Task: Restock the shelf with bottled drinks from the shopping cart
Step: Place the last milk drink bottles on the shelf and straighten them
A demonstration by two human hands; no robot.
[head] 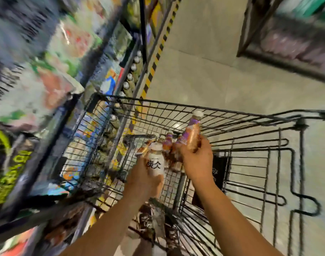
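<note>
Centre frame, over the wire shopping cart (232,115): left hand (143,174) fingers grasp a white bottle (156,163); right hand (198,161) fingers grasp an orange-purple bottle (193,133), white cap up. More bottles (169,143) lie in the cart behind. Shelf (69,100), blurred, fills left of frame.
</note>
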